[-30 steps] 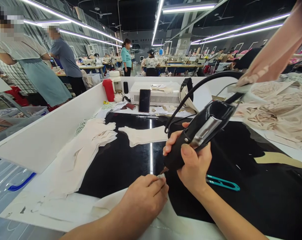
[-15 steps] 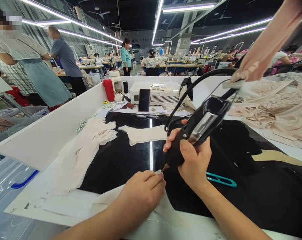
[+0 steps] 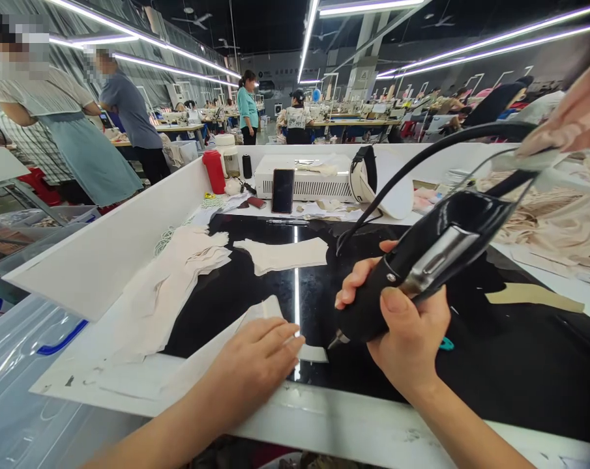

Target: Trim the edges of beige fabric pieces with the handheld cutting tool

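My right hand (image 3: 412, 339) is wrapped around a thick black corded hand tool (image 3: 373, 306) with a silver lever on its side. The tool's pointed metal tip (image 3: 338, 339) angles down to the left, close to the end of a pale fabric piece (image 3: 314, 354). My left hand (image 3: 263, 352) lies flat with its fingers stretched over that pale fabric, pressing it on the glossy black work surface (image 3: 216, 293). Part of the fabric is hidden under the left hand. Teal thread snips (image 3: 446, 343) lie mostly hidden behind my right wrist.
A stack of pale fabric pieces (image 3: 162, 286) lies at left, and another cut piece (image 3: 287, 254) lies ahead. A phone (image 3: 283, 191) leans on a white box (image 3: 260, 177). A strap or cord from above supports the tool. Beige fabric (image 3: 544, 215) is heaped at right.
My right hand has moved right with the tool, its tip now apart from my left hand. The left hand has gone from pinching the fabric's edge to lying flat on it.
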### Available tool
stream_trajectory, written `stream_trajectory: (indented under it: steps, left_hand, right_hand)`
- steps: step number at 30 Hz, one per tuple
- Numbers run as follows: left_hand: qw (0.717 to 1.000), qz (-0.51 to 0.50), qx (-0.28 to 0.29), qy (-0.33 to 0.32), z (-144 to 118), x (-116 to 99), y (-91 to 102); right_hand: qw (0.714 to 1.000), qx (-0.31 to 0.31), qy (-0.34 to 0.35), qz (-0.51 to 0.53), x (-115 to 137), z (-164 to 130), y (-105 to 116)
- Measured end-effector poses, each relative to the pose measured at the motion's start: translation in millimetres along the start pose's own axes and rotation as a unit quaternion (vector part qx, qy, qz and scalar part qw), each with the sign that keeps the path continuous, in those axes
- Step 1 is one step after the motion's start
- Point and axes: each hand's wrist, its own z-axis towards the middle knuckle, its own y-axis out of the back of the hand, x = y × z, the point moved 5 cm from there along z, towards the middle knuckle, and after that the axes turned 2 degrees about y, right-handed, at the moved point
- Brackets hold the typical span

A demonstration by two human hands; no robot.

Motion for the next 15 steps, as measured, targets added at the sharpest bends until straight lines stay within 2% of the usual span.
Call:
stream_trajectory:
  steps: [5,15]
  left_hand:
    - [0.998,-0.039,0.034,-0.027,1.5,-19.1,-14.3]
    - [0.998,-0.040,0.057,-0.003,-1.6,-10.5,-20.8]
  right_hand:
    - [1.000,0.005,0.000,-0.003,-5.2,-2.7,-1.9]
    - [1.000,0.009,0.006,-0.005,-6.3,-1.8,-3.4]
